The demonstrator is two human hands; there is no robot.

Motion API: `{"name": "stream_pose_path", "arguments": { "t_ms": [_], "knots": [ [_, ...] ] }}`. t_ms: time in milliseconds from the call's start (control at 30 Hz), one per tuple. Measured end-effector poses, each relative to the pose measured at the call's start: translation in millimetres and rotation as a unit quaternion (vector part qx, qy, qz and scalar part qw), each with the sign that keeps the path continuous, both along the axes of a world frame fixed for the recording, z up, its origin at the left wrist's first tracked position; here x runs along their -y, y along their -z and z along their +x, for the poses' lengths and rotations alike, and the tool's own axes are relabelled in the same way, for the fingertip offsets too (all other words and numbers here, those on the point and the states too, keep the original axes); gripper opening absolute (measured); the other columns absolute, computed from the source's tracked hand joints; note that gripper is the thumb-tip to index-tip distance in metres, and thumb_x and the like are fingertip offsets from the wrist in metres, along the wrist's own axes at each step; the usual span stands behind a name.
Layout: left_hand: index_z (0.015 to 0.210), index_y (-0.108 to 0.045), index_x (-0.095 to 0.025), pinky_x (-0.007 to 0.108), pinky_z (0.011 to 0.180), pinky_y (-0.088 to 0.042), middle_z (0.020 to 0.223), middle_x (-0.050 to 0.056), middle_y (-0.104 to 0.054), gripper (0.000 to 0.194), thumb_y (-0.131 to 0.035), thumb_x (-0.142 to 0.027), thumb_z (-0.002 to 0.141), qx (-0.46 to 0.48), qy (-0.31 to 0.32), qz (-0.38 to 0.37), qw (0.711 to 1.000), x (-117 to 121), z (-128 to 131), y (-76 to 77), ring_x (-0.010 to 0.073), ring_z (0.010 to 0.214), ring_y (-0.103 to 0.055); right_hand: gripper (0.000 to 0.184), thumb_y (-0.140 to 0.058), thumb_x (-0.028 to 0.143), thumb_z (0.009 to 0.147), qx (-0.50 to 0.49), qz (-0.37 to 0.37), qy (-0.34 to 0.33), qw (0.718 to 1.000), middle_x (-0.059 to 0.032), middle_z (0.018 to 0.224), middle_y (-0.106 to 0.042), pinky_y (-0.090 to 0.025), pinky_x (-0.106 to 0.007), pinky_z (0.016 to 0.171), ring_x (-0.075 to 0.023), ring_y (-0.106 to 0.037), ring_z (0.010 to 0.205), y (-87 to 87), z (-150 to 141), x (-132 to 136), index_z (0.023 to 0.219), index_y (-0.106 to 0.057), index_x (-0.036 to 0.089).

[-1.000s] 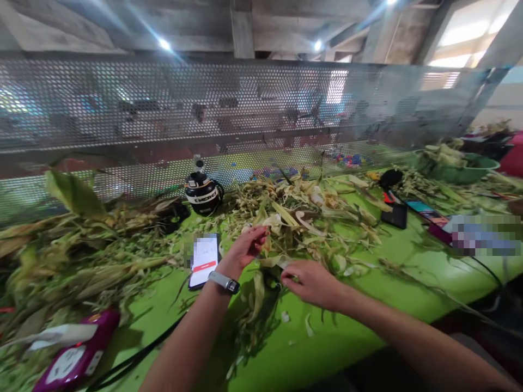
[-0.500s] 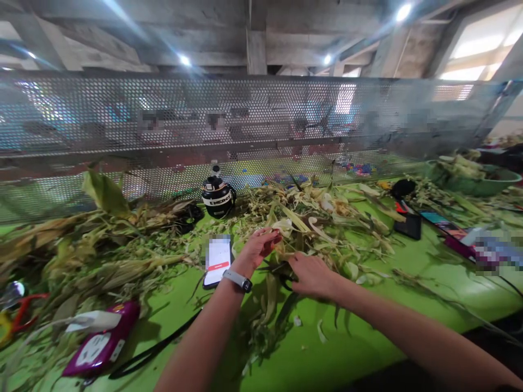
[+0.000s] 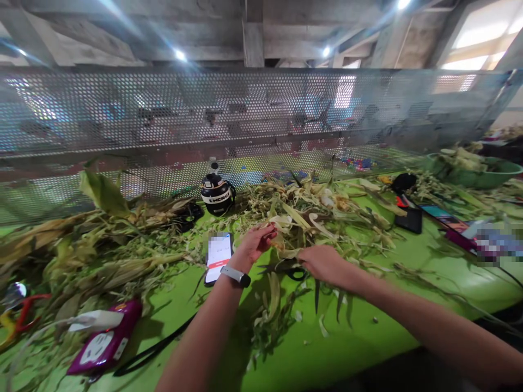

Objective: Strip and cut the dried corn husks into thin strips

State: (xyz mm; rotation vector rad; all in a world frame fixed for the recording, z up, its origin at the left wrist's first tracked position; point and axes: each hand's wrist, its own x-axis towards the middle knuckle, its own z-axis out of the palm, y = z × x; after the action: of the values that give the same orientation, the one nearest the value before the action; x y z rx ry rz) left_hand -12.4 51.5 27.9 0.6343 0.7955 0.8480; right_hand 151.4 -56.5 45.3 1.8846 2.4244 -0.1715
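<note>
Near the middle of the table, my left hand (image 3: 258,243), with a grey band on its wrist, has its fingers curled together at a pale corn husk (image 3: 283,223). To its right, my right hand (image 3: 322,262) is closed, knuckles up, on the end of a husk strip (image 3: 291,253) that runs toward the left hand. Below this strip lie dark-handled scissors (image 3: 296,273), partly hidden by husk. Green husk shreds (image 3: 272,310) are scattered on the table in front of both hands.
A heap of dry husks (image 3: 302,209) lies beyond my hands, beside a black jug (image 3: 216,195). A phone (image 3: 218,258) is left of my wrist. Purple tissue pack (image 3: 105,340) at lower left; black case (image 3: 408,219) and green basin (image 3: 469,173) at right. Perforated metal screen (image 3: 253,120) behind.
My right hand has moved right, away from the left hand, drawing the husk strip out and uncovering the scissors' handle. My left hand stays near the same place; the camera view has shifted.
</note>
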Motion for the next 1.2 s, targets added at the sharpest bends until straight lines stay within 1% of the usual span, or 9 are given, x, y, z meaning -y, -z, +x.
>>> {"name": "stream_pose_path", "arguments": {
  "t_ms": [133,267,367,500,667,833,933,1033,1200],
  "knots": [
    [0.073,-0.065,-0.009,0.008,0.035,-0.038,0.061,0.001,-0.066,0.008,-0.066,-0.002,0.070,-0.009,-0.007,0.004,1.000,-3.7,-3.2,2.0,0.0049,0.048,-0.059,0.024,-0.046,0.012,0.083,-0.065,-0.013,0.008,0.998,-0.0047,0.081,-0.069,-0.042,-0.022,0.062,-0.0163,-0.063,0.073,-11.9,28.0,7.0,0.088,-0.069,0.019],
    [0.073,-0.066,-0.009,0.009,0.037,-0.039,0.062,0.002,-0.065,0.006,-0.066,-0.003,0.070,-0.014,-0.009,-0.001,1.000,-3.9,-2.5,4.7,0.0042,0.047,-0.057,0.030,-0.043,0.004,0.079,0.018,0.003,0.045,0.999,-0.0086,0.080,-0.067,-0.040,-0.026,0.061,-0.0196,-0.060,0.074,-25.3,44.2,16.3,0.083,-0.070,0.017],
    [0.072,-0.067,-0.009,0.008,0.037,-0.039,0.062,0.002,-0.065,0.007,-0.067,-0.004,0.069,-0.021,-0.006,-0.006,1.000,-2.9,-1.6,5.5,0.0048,0.049,-0.058,0.028,-0.045,0.007,0.080,-0.004,0.054,-0.010,0.998,-0.0097,0.086,-0.065,-0.042,-0.029,0.068,-0.0209,-0.058,0.082,-26.4,29.3,21.8,0.090,-0.069,0.017],
    [0.072,-0.067,-0.009,0.008,0.037,-0.039,0.061,0.001,-0.064,0.007,-0.069,-0.005,0.068,-0.029,-0.011,-0.004,1.000,-1.5,-1.0,5.1,0.0041,0.049,-0.057,0.023,-0.044,0.014,0.082,-0.057,-0.013,-0.109,0.992,-0.0088,0.085,-0.065,-0.043,-0.027,0.065,-0.0188,-0.059,0.077,-5.5,-7.4,17.6,0.087,-0.067,0.015],
    [0.071,-0.066,-0.008,0.009,0.036,-0.037,0.059,0.000,-0.063,0.007,-0.070,-0.005,0.066,-0.030,-0.008,0.001,1.000,-1.9,-0.2,7.3,0.0041,0.046,-0.055,0.032,-0.049,0.010,0.072,0.027,0.008,-0.074,0.997,-0.0155,0.096,-0.063,-0.046,-0.031,0.064,-0.0246,-0.062,0.080,20.1,-25.1,-3.2,0.100,-0.062,0.009],
    [0.072,-0.067,-0.009,0.009,0.036,-0.037,0.061,0.001,-0.065,0.012,-0.073,-0.006,0.063,-0.025,0.000,0.018,1.000,-3.9,-2.2,9.8,0.0040,0.047,-0.056,0.029,-0.050,0.010,0.068,0.026,-0.037,-0.071,0.996,-0.0150,0.090,-0.066,-0.044,-0.029,0.064,-0.0259,-0.064,0.083,10.8,-21.4,-16.7,0.094,-0.065,0.011],
    [0.073,-0.066,-0.010,0.010,0.036,-0.036,0.062,0.001,-0.065,0.017,-0.076,-0.009,0.059,-0.034,-0.007,0.037,0.999,-4.5,-3.6,10.5,0.0049,0.048,-0.057,0.023,-0.056,0.014,0.066,-0.049,-0.091,-0.070,0.992,-0.0099,0.085,-0.067,-0.041,-0.026,0.061,-0.0230,-0.063,0.078,0.0,-13.3,-20.9,0.086,-0.066,0.013],
    [0.071,-0.065,-0.011,0.011,0.036,-0.033,0.063,0.000,-0.065,0.020,-0.078,-0.010,0.057,-0.046,-0.017,0.044,0.998,-5.4,-4.0,11.2,0.0051,0.048,-0.057,0.021,-0.060,0.016,0.063,-0.208,-0.183,-0.052,0.960,-0.0025,0.076,-0.065,-0.038,-0.021,0.055,-0.0150,-0.058,0.068,-5.9,6.4,-28.1,0.084,-0.065,0.014],
    [0.070,-0.064,-0.012,0.012,0.038,-0.031,0.062,0.000,-0.064,0.021,-0.079,-0.013,0.055,-0.073,-0.029,0.044,0.996,-7.9,-5.3,12.6,0.0059,0.051,-0.057,0.020,-0.065,0.021,0.064,-0.469,-0.317,-0.050,0.823,0.0023,0.070,-0.059,-0.038,-0.018,0.056,-0.0070,-0.051,0.060,-0.9,54.6,-43.2,0.082,-0.062,0.012]
  ]
}}
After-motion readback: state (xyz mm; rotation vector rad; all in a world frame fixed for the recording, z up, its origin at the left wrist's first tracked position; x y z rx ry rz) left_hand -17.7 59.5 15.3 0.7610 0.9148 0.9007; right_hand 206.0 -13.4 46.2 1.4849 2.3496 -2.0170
